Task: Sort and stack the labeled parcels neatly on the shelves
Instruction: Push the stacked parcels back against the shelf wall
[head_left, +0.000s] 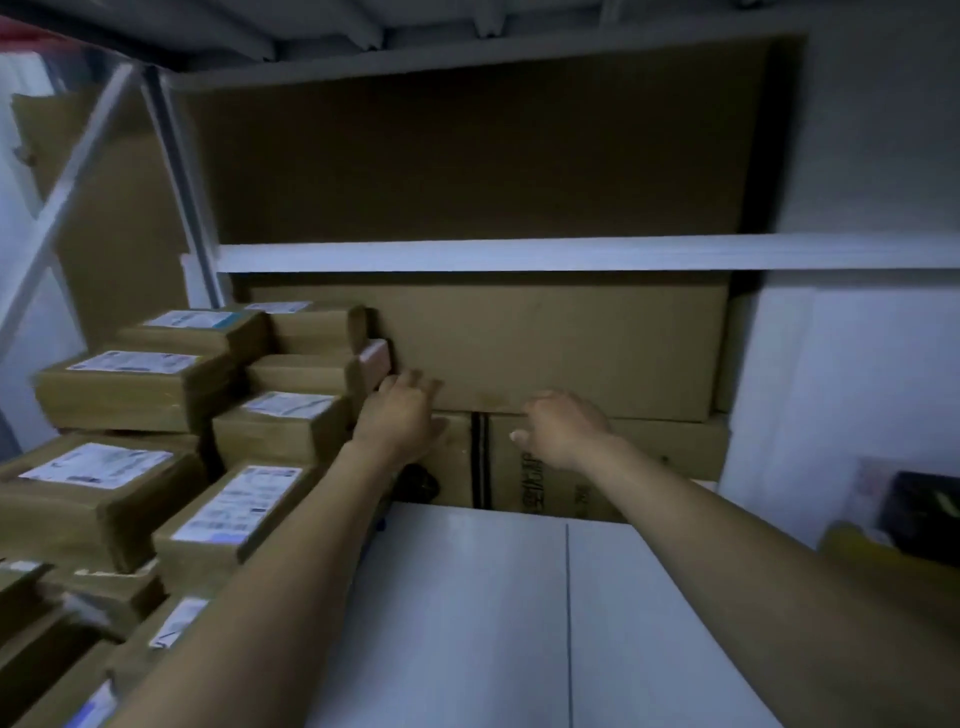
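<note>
Several brown taped parcels with white labels are stacked at the left, among them a labeled parcel (280, 431) near the middle and a small parcel (371, 364) at the stack's right end. My left hand (402, 415) reaches forward with fingers extended, its fingertips at the small parcel's right side; it holds nothing. Just right of it my right hand (558, 428) hovers in front of the large cardboard boxes (571, 343) with fingers loosely bent and empty. Both forearms stretch over the white shelf surface (493, 597).
A white shelf beam (571, 254) crosses above the large boxes, with a big brown carton (467, 156) on the level above. Metal braces (78, 171) stand at the left. A lower printed box (545, 467) sits under the large one. A dark object (924, 509) lies at the right.
</note>
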